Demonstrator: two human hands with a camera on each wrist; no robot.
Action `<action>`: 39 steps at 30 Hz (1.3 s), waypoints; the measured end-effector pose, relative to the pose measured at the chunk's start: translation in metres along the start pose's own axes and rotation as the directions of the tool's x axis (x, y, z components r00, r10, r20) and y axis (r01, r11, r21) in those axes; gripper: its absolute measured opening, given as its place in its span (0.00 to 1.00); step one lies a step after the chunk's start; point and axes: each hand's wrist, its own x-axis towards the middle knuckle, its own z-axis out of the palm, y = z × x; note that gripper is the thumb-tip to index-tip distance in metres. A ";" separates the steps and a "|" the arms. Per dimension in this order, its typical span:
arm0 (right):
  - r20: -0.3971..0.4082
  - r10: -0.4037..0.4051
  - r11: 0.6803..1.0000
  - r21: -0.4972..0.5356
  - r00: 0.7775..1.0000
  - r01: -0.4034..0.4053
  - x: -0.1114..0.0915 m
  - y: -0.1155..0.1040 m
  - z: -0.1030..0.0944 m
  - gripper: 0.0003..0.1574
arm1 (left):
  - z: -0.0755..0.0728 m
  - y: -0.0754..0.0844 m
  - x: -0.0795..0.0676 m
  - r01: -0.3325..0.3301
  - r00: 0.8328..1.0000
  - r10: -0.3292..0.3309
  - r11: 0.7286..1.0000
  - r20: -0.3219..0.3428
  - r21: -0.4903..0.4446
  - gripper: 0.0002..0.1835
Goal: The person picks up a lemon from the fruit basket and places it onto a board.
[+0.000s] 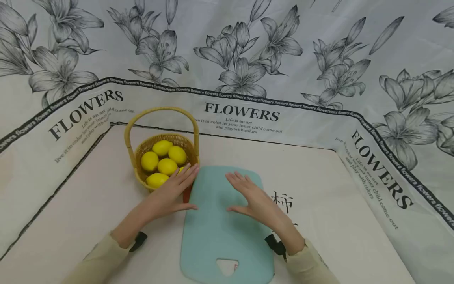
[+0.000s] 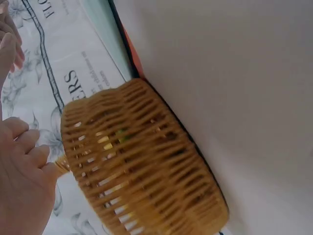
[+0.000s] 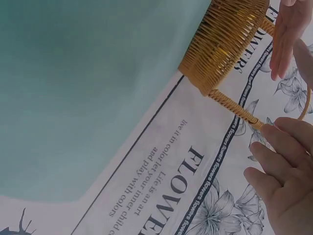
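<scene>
The left hand (image 1: 173, 192) is spread wide, fingers reaching forward and thumb held away; it grips nothing, and I cannot tell whether its fingertips touch the basket behind them. The right hand (image 1: 251, 195) is spread too, thumb apart from the fingers, empty above the board. At the left stands the wicker basket (image 1: 166, 137), handle upright, with yellow lemons (image 1: 168, 167) inside; the left fingers cover part of its right rim. Next, a strip of red (image 1: 186, 196) shows between the basket and the pale blue cutting board (image 1: 227, 232), which lies between and beneath both hands, its cut-out at the near end. The left forearm, in a pale sleeve (image 1: 103, 256), slants inward from the lower left; the right forearm mirrors it from the lower right, thumbs facing each other
</scene>
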 end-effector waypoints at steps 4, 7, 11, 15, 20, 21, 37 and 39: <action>0.019 0.012 1.000 0.011 1.000 -0.012 0.007 -0.006 0.002 0.55 | -0.001 -0.005 -0.015 0.037 0.999 -0.037 0.999 -0.009 -0.039 0.55; 0.026 0.016 1.000 0.021 1.000 -0.016 0.013 -0.010 0.002 0.53 | -0.005 -0.007 -0.028 0.079 0.997 -0.079 0.995 0.004 -0.054 0.55; 0.030 0.007 0.999 0.053 1.000 -0.008 0.023 -0.015 0.001 0.51 | -0.014 -0.009 -0.043 0.141 0.990 -0.140 0.989 0.017 -0.042 0.54; 0.031 -0.017 0.998 0.066 0.999 0.015 0.033 -0.019 0.001 0.50 | -0.021 -0.013 -0.057 0.184 0.983 -0.184 0.983 -0.008 -0.019 0.54; 0.034 -0.057 0.996 0.068 0.998 0.055 0.043 -0.024 0.006 0.49 | -0.029 -0.019 -0.073 0.232 0.971 -0.233 0.972 -0.053 -0.021 0.54; 0.036 -0.064 0.996 0.070 0.997 0.062 0.045 -0.026 0.007 0.49 | -0.031 -0.020 -0.077 0.248 0.967 -0.249 0.968 -0.058 -0.023 0.54; 0.089 -0.150 0.980 0.148 0.985 0.136 0.088 -0.049 0.020 0.47 | -0.072 -0.050 -0.117 0.576 0.814 -0.581 0.809 -0.012 -0.121 0.51; 0.096 -0.148 0.979 0.155 0.984 0.133 0.094 -0.050 0.022 0.46 | -0.075 -0.059 -0.117 0.592 0.802 -0.597 0.793 0.007 -0.148 0.52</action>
